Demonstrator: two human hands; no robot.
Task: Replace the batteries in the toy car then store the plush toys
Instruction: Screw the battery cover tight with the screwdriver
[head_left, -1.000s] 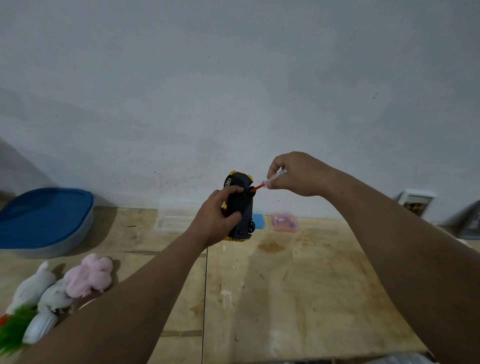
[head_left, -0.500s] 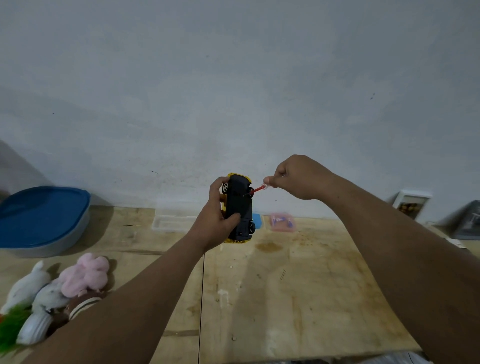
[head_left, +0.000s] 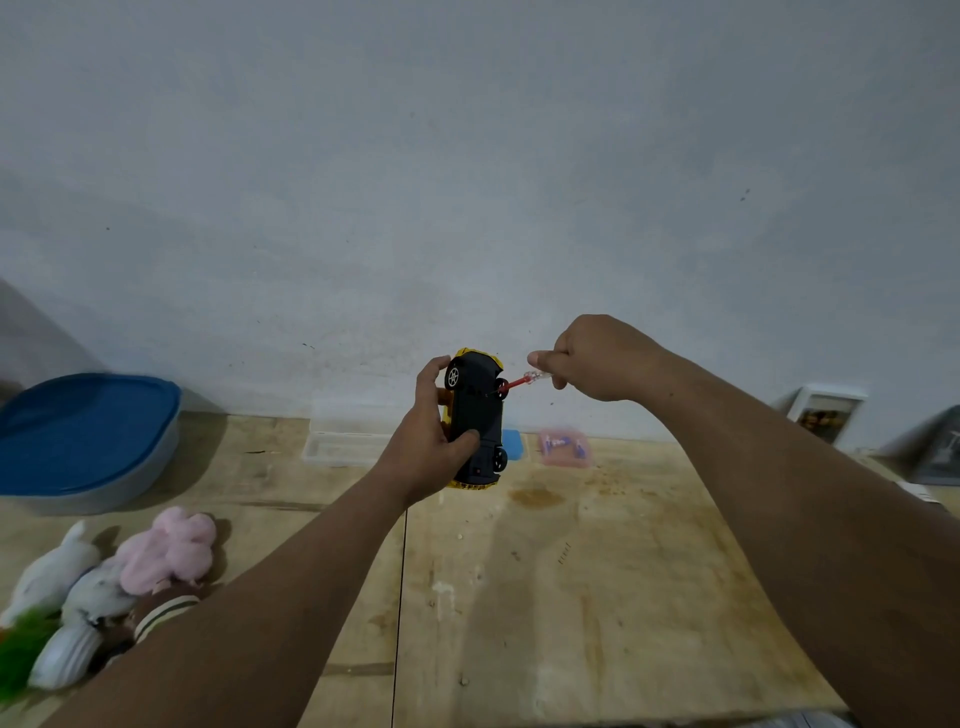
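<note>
The right hand is clenched round a small screwdriver, its clear handle pinched at the fingers and its red shaft slanting down and left so that the tip touches the dark underside of the car. The left hand grasps the car, thumb across the lower chassis and fingers wrapped behind the yellow body, holding it upright in the air above the table with its belly turned toward the tool. Judging by this, the step in hand is working the screw of the battery cover, the first part of the battery change; whether the screw is loosening or tightening cannot be told, and the screw itself is too small to see. The next move calls for keeping the tip seated square in the screw while the left hand braces the car against the twist, since a slip could skid the tip across the plastic. Behind the car, on the table by the wall, lie a clear tray and a pink packet with small items inside, possibly the batteries. Well apart at the left, the plush toys lie heaped on the table near a blue-lidded bin, untouched and not yet stored.
</note>
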